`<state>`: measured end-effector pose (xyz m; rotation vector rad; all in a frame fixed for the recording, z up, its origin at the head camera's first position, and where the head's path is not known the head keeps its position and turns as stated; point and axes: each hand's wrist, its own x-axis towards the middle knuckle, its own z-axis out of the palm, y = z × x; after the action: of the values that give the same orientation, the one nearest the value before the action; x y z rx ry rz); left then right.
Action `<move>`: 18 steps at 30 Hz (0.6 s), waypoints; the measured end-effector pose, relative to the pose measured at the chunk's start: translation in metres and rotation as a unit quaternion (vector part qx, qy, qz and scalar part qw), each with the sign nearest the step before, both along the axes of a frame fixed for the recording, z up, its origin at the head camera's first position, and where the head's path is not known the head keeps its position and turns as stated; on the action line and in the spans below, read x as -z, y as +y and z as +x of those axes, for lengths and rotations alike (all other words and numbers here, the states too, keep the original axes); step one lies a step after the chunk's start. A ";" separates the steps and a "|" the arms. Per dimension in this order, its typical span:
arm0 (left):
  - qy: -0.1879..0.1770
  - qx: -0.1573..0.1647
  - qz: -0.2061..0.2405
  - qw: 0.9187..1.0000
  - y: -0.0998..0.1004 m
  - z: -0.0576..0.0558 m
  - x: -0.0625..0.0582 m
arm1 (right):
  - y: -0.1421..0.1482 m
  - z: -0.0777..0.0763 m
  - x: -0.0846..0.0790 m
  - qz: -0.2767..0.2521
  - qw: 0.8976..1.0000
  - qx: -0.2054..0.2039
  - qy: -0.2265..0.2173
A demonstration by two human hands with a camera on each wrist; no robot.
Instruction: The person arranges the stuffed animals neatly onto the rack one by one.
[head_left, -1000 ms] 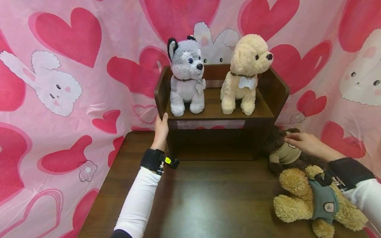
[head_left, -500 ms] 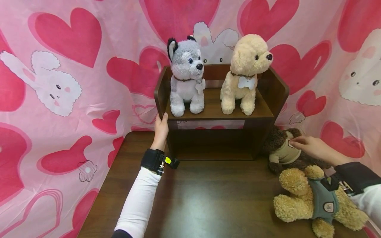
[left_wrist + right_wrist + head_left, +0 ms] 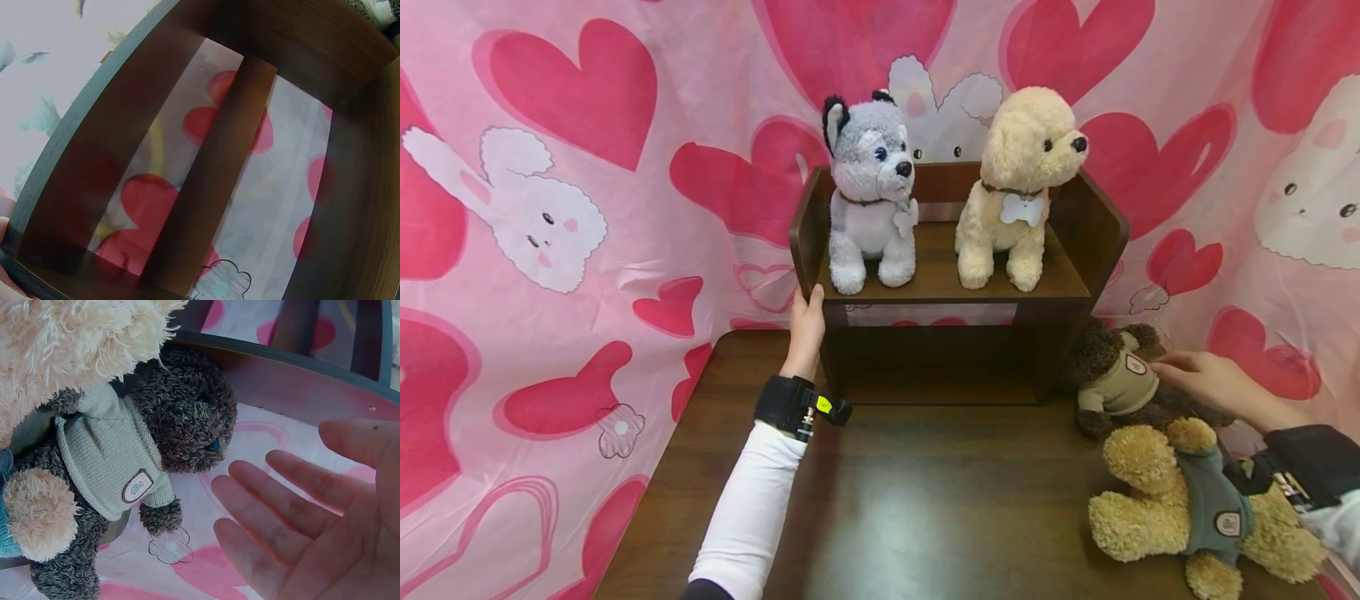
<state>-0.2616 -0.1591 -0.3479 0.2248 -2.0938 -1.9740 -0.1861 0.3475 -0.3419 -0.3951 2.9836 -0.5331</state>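
Note:
My left hand point(image 3: 806, 329) holds the left side of a dark brown wooden shelf point(image 3: 955, 297), thumb at the front edge; its other fingers are mostly hidden. In the left wrist view only a bit of that hand shows beside the shelf's panel point(image 3: 94, 106). My right hand point(image 3: 1213, 379) is beside a dark brown teddy bear point(image 3: 1120, 383) in a beige sweater, which lies right of the shelf. In the right wrist view the right hand's fingers point(image 3: 269, 519) are spread, apart from the bear point(image 3: 181, 412), holding nothing.
A grey husky plush point(image 3: 872, 192) and a cream puppy plush point(image 3: 1015, 183) sit on the shelf's upper board. A light brown teddy bear point(image 3: 1213, 504) in a blue-grey shirt lies at the table's right. Pink heart-patterned cloth point(image 3: 625, 208) surrounds the wooden table point(image 3: 925, 500).
My right hand has moved right and slightly down, from over the dark bear's head to beside its sweater, uncovering the badge. The left hand, shelf and plush toys stay in place.

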 end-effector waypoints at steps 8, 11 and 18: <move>-0.003 0.004 0.007 1.000 0.000 0.002 0.000 | 0.007 0.008 -0.005 -0.008 1.000 0.025 -0.001; -0.003 0.005 0.008 1.000 0.000 0.002 -0.001 | 0.010 0.010 -0.008 -0.008 0.999 0.042 -0.018; 0.004 0.005 0.009 1.000 0.000 0.001 -0.001 | 0.014 0.015 -0.012 -0.005 0.999 0.047 -0.027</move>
<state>-0.2610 -0.1588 -0.3471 0.2108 -2.0759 -1.9971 -0.1711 0.3620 -0.3303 -0.2367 2.9611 -0.5569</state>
